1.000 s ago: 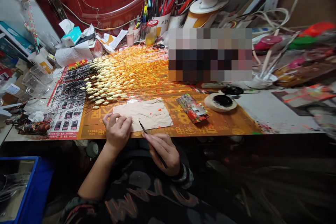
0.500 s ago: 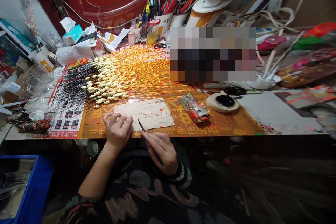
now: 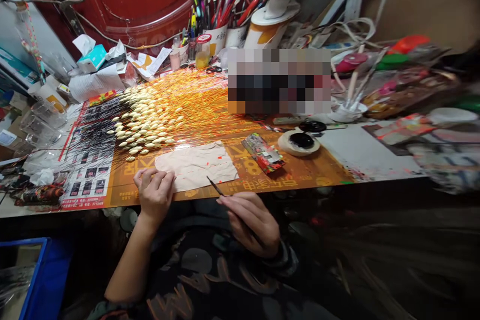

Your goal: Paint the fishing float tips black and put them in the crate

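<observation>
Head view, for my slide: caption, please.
Right hand holding a thin dark tool, left hand at the edge of a cloth, thin sticks behind.

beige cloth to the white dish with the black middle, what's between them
In the head view, a paint-smeared block lies between the beige cloth and the white dish, with orange tabletop sheet showing around it.

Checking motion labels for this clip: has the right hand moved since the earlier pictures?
Yes, to the right: judged against the paint-smeared block, the right hand now sits nearer to it in the view.
</observation>
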`<state>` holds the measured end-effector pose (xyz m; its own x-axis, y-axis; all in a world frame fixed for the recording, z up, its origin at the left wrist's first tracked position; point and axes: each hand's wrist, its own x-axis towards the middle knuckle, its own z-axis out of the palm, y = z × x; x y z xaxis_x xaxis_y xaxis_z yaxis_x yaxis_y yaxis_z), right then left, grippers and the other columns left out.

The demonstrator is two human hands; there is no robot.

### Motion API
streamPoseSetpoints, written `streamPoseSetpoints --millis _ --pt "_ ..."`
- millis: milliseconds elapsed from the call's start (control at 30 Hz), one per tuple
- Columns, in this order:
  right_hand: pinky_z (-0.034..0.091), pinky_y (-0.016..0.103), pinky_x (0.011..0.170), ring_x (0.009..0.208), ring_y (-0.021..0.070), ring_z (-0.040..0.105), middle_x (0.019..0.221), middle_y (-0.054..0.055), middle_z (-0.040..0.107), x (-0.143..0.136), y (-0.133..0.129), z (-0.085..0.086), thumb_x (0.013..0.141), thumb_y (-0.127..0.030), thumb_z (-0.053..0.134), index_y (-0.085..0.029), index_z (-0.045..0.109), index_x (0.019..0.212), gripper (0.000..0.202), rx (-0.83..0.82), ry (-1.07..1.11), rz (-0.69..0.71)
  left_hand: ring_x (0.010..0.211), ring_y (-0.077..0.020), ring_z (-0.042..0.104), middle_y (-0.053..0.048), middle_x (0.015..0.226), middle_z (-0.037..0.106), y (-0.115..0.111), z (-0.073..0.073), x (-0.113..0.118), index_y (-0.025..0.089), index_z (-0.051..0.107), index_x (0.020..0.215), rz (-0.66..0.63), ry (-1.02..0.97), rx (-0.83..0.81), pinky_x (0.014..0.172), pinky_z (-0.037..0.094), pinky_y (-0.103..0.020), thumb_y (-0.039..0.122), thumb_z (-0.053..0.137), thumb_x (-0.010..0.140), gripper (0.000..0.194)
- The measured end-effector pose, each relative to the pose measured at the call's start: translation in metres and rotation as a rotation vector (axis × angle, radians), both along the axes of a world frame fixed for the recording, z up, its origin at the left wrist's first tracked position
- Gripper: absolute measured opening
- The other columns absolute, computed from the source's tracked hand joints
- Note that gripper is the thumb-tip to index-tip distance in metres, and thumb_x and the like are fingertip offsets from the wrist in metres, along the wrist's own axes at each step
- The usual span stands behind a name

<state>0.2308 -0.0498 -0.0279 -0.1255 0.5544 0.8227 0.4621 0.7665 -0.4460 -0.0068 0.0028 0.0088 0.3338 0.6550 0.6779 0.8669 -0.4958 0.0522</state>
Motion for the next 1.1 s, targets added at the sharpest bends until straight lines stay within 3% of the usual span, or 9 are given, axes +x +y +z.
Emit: streamPoseSetpoints --millis 133,267,400,567,767,1100 --pt "0.055 0.038 0.074 0.082 0.0203 0.066 0.094 0.005 0.072 0.049 0.005 0.019 0.087 -0.008 0.057 -0.025 0.063 0.125 0.042 -0.003 0.073 -0.279 0.094 -0.0226 0.06 -0.006 0.091 0.073 0.003 0.001 -0.006 0.022 0.071 0.108 -0.026 0.005 0.023 0.097 0.035 -0.045 0.022 0.064 0.09 0.019" --pt "0.054 0.036 0.076 0.077 0.0195 0.066 0.084 0.007 0.071 0.103 0.018 0.038 0.094 -0.025 0.055 -0.019 0.07 0.107 0.02 -0.068 0.203 -0.634 0.093 -0.0225 0.06 -0.006 0.091 0.073 0.01 -0.001 -0.009 0.022 0.071 0.109 -0.06 0.005 0.092 0.095 0.037 -0.043 0.021 0.068 0.087 0.022" --pt "0.052 0.031 0.066 0.066 0.0175 0.063 0.072 0.006 0.067 0.145 0.033 0.048 0.097 -0.04 0.049 -0.016 0.069 0.092 0.032 -0.185 0.285 -0.801 0.089 -0.0221 0.059 -0.005 0.09 0.073 0.015 -0.005 -0.011 0.022 0.071 0.109 -0.065 0.003 0.129 0.09 0.038 -0.041 0.02 0.072 0.084 0.025" --pt "0.051 0.03 0.069 0.069 0.0177 0.064 0.074 0.004 0.068 0.164 0.056 0.038 0.096 -0.047 0.047 -0.021 0.067 0.082 0.036 -0.342 0.217 -0.727 0.088 -0.023 0.058 -0.005 0.091 0.074 0.017 -0.005 -0.011 0.02 0.07 0.108 -0.066 0.013 0.149 0.088 0.039 -0.04 0.018 0.074 0.082 0.027" --pt "0.051 0.032 0.071 0.074 0.0202 0.066 0.077 0.004 0.07 0.164 0.076 0.022 0.094 -0.049 0.047 -0.021 0.069 0.086 0.036 -0.393 0.19 -0.676 0.087 -0.023 0.059 -0.005 0.091 0.074 0.016 -0.003 -0.01 0.02 0.07 0.106 -0.064 0.02 0.162 0.087 0.037 -0.041 0.018 0.074 0.082 0.024" --pt "0.056 0.031 0.071 0.082 0.0214 0.071 0.088 0.005 0.073 0.172 0.062 0.014 0.091 -0.05 0.054 -0.022 0.071 0.096 0.034 -0.549 0.252 -0.569 0.088 -0.0232 0.058 -0.005 0.092 0.074 0.015 -0.006 -0.011 0.02 0.071 0.107 -0.059 0.013 0.147 0.087 0.039 -0.041 0.018 0.075 0.082 0.025"
